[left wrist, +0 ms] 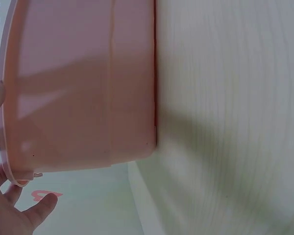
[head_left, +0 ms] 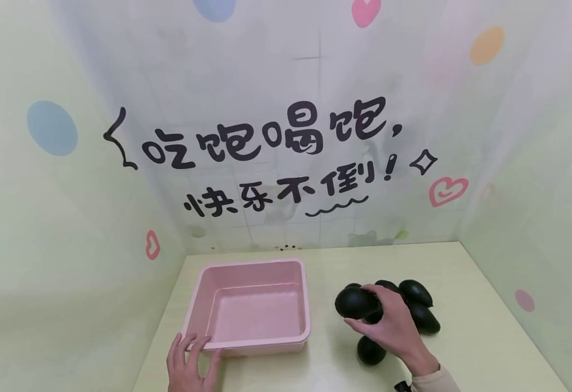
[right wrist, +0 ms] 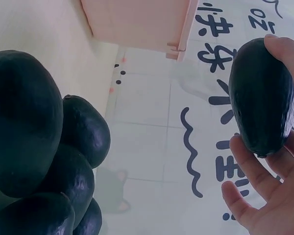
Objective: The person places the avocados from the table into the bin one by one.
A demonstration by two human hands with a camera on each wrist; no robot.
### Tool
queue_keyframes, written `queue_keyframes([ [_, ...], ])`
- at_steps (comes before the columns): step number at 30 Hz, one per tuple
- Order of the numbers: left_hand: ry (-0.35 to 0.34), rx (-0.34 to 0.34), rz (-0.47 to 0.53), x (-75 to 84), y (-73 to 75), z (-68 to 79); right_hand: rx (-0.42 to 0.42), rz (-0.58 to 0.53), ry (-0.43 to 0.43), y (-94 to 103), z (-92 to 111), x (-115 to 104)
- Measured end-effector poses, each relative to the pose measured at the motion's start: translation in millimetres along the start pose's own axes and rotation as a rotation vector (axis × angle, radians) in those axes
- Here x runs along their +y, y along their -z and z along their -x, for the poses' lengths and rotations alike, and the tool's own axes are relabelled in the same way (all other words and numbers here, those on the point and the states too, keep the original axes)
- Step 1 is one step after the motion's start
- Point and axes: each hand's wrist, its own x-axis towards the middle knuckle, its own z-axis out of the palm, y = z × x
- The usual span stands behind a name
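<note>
In the head view my right hand (head_left: 394, 321) holds a dark, glossy avocado (head_left: 357, 302) above the table. Its thumb and fingers grip the fruit at opposite ends, as the right wrist view shows of the held avocado (right wrist: 262, 98). Beneath and behind this hand lie several more avocados, among them one at the front (head_left: 371, 351) and one at the back right (head_left: 415, 293). At the near left corner of a pink plastic tub (head_left: 247, 343), my left hand (head_left: 188, 367) grips the rim, fingers over the edge. Nothing lies inside the tub.
The pale wooden table (head_left: 325, 348) is bounded by a printed back wall (head_left: 276, 228) and side walls. A dark object (head_left: 402, 386) shows by the right sleeve (head_left: 435, 381). The tub stands left of the avocado pile, with bare tabletop between them.
</note>
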Motion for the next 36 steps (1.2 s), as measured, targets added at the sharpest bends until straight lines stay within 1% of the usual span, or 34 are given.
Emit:
queue_keyframes([
  [4, 0.002, -0.004, 0.008, -1.2, 0.8, 1.1, 0.004, 0.005, -0.001, -2.0, 1, -2],
  [9, -0.01, 0.016, 0.007, -2.8, -0.8, 0.7, -0.005, 0.008, -0.01, -5.0, 1, -4],
  [15, -0.023, 0.04, 0.012, -5.4, -3.3, 0.8, 0.006, -0.002, 0.019, -7.6, -1, -7],
  [18, -0.015, 0.036, 0.013, -5.2, -3.7, 0.8, 0.007, -0.003, 0.033, -8.7, -2, -8],
  [22, 0.006, 0.021, 0.012, -3.5, -3.5, 0.5, -0.003, -0.004, 0.03, -9.7, -2, -8],
  [25, 0.003, 0.024, 0.013, -2.7, -3.4, 0.2, -0.013, -0.007, 0.027, -10.2, -2, -8],
  [32, -0.02, 0.059, 0.017, -4.5, -5.3, 0.5, -0.018, -0.01, 0.041, -12.2, -2, -10],
  [36, -0.003, 0.044, 0.021, -4.0, -4.5, 1.9, -0.028, -0.014, 0.047, -15.2, -3, -11],
])
